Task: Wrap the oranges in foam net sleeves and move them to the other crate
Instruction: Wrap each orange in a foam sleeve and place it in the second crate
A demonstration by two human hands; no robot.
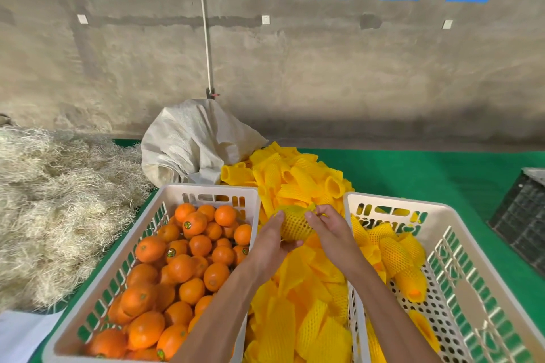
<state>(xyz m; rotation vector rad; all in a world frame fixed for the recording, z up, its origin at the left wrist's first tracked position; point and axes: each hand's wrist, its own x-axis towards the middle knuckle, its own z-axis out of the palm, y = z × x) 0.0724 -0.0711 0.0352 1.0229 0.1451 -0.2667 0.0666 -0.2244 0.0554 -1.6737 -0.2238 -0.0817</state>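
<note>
From the head camera, both hands meet above the gap between two white crates. The left hand [269,240] cups a sleeved orange [295,225] from below and the left, its fingers [277,221] curled round the yellow foam net and its thumb under the fruit. The right hand [330,230] pinches the net's far end with its fingertips [309,215], just right of the fruit.

Left of the fingers stands the left crate [206,190], heaped with bare oranges [180,268]. Right of them, the right crate [383,200] holds a few wrapped oranges [395,253] along its left wall. Beneath and beyond the fingers lies a pile of empty foam net sleeves [298,177], running between the crates on the green bench [427,168].

Farther beyond the fingers slumps a white woven sack [191,138]; far to their left spreads a mound of pale straw [59,194].
</note>
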